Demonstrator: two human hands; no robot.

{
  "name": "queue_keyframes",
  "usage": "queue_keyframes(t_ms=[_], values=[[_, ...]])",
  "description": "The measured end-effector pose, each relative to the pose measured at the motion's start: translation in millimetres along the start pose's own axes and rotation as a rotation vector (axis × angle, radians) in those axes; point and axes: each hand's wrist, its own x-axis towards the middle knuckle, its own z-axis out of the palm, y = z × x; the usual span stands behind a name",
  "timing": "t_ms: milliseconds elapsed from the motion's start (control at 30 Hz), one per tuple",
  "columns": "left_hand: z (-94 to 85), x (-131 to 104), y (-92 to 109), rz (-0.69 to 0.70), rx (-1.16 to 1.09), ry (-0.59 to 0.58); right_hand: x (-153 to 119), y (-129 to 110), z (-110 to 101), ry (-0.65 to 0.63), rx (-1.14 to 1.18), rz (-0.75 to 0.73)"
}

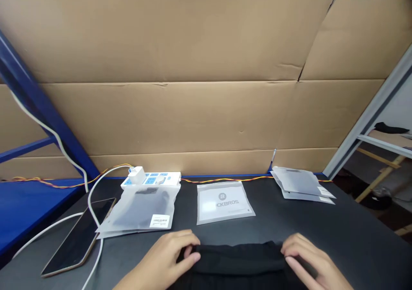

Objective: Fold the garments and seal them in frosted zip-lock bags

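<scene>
Black folded fabric (241,258), perhaps a garment, lies along the front of the dark table and runs out of the bottom of the view. My left hand (170,255) pinches its upper left corner between thumb and fingers. At the upper right corner, my right hand (310,258) grips the cloth the same way. The fabric's top edge is drawn fairly straight between both hands. Just beyond it lies a flat frosted plastic bag (225,203) with printed lettering and a logo.
Left of the hands are frosted bags (141,206) with a barcode label, a power strip (164,178), a tablet-like device (80,234) and a white cable (93,204). More bags (302,185) lie at the back right near a pen (273,157). Cardboard (206,118) walls the back.
</scene>
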Motion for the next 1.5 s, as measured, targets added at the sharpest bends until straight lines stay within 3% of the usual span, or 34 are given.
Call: queue_keyframes(t_ms=[100, 200, 300, 367, 467, 633, 767, 967, 1233, 1500], values=[[-13.7, 27, -3, -0.098, -0.017, 0.003, 38, 4, -13, -0.042, -0.026, 0.097], [-19.4, 53, -18, -0.118, 0.126, 0.079, 82, 19, -19, -0.143, -0.045, 0.138], [-19.9, 68, -33, -0.105, 0.184, 0.177, 113, 41, -11, -0.204, -0.046, 0.133], [-19.5, 71, -42, -0.104, 0.089, 0.185, 121, 53, -2, -0.154, -0.067, 0.123], [-19.4, 70, -54, -0.117, -0.135, 0.152, 119, 64, 8, -0.096, -0.077, 0.116], [-18.9, 69, -66, -0.173, -0.375, 0.089, 112, 67, 2, -0.148, -0.004, 0.13], [-18.9, 69, -66, -0.152, -0.376, 0.063, 112, 68, -5, -0.228, -0.011, 0.08], [-18.5, 68, -65, 0.059, -0.28, -0.104, 111, 74, -4, -0.297, -0.028, 0.016], [-10.7, 71, -64, 0.095, -0.263, -0.069, 110, 73, -2, -0.274, -0.034, 0.026], [-4.2, 77, -69, -0.066, -0.377, 0.061, 111, 79, 5, -0.171, 0.013, 0.103]])
